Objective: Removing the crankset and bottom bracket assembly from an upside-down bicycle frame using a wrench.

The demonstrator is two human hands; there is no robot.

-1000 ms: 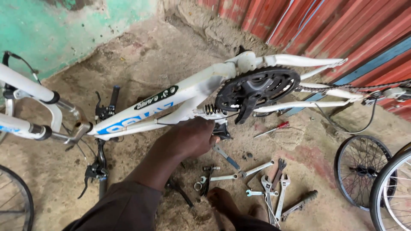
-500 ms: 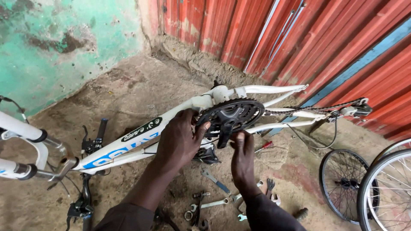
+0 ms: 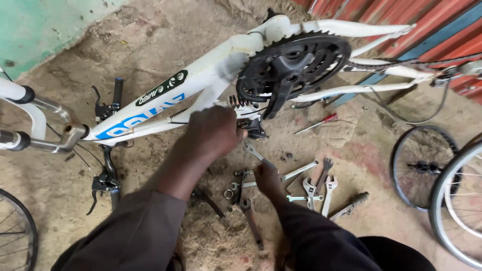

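Observation:
A white bicycle frame with blue lettering lies upside down across the dirt floor. Its black chainring and crank sit at the upper middle. My left hand is closed around the frame's lower part, just below the coil spring by the crank. My right hand is lower, gripping the handle end of a silver wrench that points up toward the frame. Several loose spanners lie on the ground to the right of that hand.
A red-handled screwdriver lies near the crank. Spoked wheels stand at the right and lower left. Handlebars with brake levers lie left. Red corrugated sheeting and a green wall border the floor.
My right hand has dropped from the crank to the ground and taken hold of a wrench. My left hand stays on the frame. The camera has tilted down and closer.

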